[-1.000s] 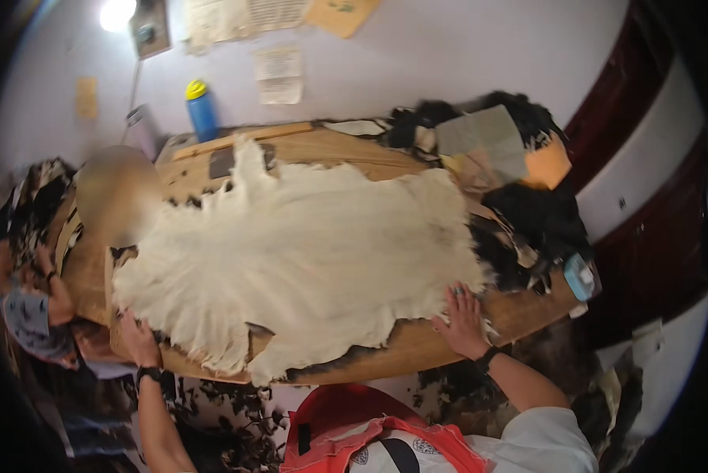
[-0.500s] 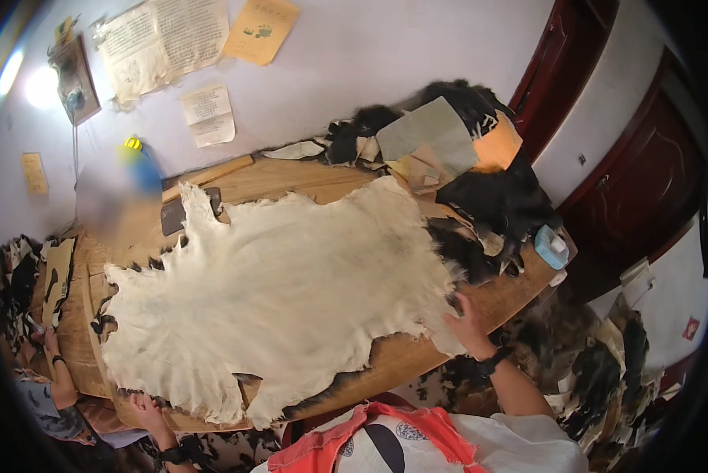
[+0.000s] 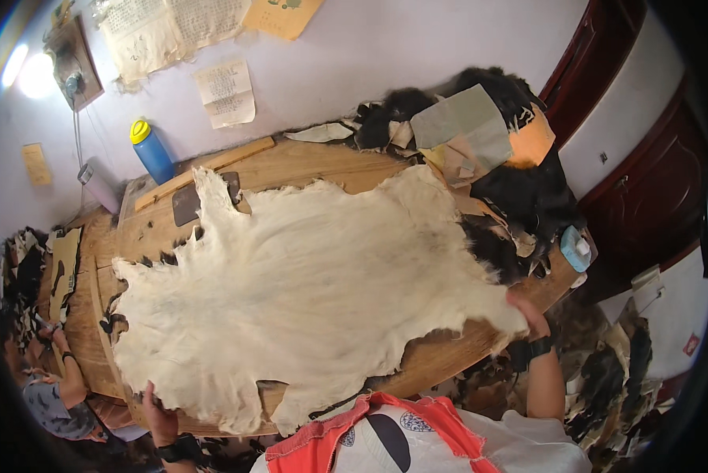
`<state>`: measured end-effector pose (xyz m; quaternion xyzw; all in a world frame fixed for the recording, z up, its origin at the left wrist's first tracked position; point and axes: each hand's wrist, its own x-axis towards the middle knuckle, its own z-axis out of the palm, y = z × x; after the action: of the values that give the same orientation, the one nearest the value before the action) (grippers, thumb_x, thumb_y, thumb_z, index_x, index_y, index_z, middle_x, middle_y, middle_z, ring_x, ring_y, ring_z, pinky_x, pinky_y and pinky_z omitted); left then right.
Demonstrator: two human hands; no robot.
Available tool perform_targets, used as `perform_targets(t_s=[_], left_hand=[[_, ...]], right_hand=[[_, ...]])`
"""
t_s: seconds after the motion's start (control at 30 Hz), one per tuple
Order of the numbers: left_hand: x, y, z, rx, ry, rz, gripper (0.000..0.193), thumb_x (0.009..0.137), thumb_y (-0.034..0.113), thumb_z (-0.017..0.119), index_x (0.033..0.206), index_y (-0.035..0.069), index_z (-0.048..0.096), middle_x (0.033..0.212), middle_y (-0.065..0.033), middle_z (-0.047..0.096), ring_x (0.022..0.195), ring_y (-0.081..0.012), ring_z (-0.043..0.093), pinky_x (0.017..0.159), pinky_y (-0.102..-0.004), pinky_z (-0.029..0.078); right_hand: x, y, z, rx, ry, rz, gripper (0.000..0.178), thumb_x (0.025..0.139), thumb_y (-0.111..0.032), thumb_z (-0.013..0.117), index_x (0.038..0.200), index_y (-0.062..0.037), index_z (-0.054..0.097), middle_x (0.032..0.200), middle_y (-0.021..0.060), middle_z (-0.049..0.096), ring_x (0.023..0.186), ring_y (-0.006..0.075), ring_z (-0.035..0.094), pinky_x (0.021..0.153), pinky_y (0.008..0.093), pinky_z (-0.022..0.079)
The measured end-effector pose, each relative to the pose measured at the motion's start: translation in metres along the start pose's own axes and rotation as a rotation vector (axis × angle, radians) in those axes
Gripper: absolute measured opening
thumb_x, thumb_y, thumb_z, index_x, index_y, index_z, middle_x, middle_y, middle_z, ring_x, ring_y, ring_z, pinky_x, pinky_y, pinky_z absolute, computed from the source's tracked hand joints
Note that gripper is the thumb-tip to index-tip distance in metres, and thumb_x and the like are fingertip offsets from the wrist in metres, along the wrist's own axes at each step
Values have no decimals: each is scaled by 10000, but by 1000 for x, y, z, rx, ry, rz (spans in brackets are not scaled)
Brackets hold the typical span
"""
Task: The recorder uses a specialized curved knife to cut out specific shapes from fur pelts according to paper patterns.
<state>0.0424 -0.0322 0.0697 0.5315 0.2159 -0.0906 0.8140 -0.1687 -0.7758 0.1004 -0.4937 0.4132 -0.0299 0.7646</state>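
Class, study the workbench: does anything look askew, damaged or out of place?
The pale hide has ragged, uneven edges and overhangs the wooden table's near edge. The left hand and right hand grip its corners. Nothing looks spilled.

Under my hands lies a large cream-white animal hide [image 3: 307,299], dark-fringed at its right edge. The long wooden workbench [image 3: 441,359] is honey-brown. Upper left of the frame: a blue plastic bottle with yellow cap [image 3: 150,151]. Upper right: a black fur pile [image 3: 527,189], with a grey-green cloth sheet [image 3: 464,130] and an orange patch [image 3: 534,140].
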Motion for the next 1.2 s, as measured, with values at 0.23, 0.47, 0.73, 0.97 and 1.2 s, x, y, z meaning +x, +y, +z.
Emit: perform_targets(t_s=[0.23, 0.47, 0.73, 0.97, 1.2], left_hand=[[110, 65, 42, -134, -254, 35, 441, 1018, 402, 471, 1243, 45, 599, 1231, -83, 657, 1088, -245, 648, 946, -400, 526], [338, 73, 19, 43, -126, -66, 439, 1022, 479, 390, 940, 121, 630, 770, -35, 665, 622, -179, 604, 542, -340, 480], [306, 55, 73, 138, 72, 18, 426, 1026, 451, 392, 952, 96, 616, 772, -41, 629, 654, -193, 581, 549, -343, 464], [283, 67, 81, 175, -31, 42, 295, 1032, 384, 481, 901, 129, 548, 729, 23, 487, 607, -114, 487, 507, -262, 380], [248, 65, 124, 1096, -180, 476, 604, 973, 282, 605, 1494, 65, 391, 1556, -175, 349, 1414, -283, 372, 1114, -407, 361]], right_hand=[[80, -62, 102, 183, -90, -632, 276, 962, -301, 587, 1167, -130, 656, 975, 43, 707, 829, 189, 661, 718, 386, 584], [297, -92, 175, 428, -129, -103, 345, 1024, -289, 424, 1223, -59, 586, 1096, 97, 692, 927, 250, 674, 804, 440, 551], [294, -100, 199, 70, 5, -201, 288, 995, -348, 528, 1171, -129, 590, 1070, 21, 661, 892, 183, 655, 791, 376, 546], [336, -66, 228, -59, -15, -394, 225, 978, -264, 547, 1040, -77, 656, 1009, 48, 664, 903, 185, 635, 806, 349, 531], [266, -68, 203, -683, -349, -600, 631, 980, -175, 533, 1547, -62, 280, 1580, 131, 319, 1441, 270, 319, 1169, 376, 242]])
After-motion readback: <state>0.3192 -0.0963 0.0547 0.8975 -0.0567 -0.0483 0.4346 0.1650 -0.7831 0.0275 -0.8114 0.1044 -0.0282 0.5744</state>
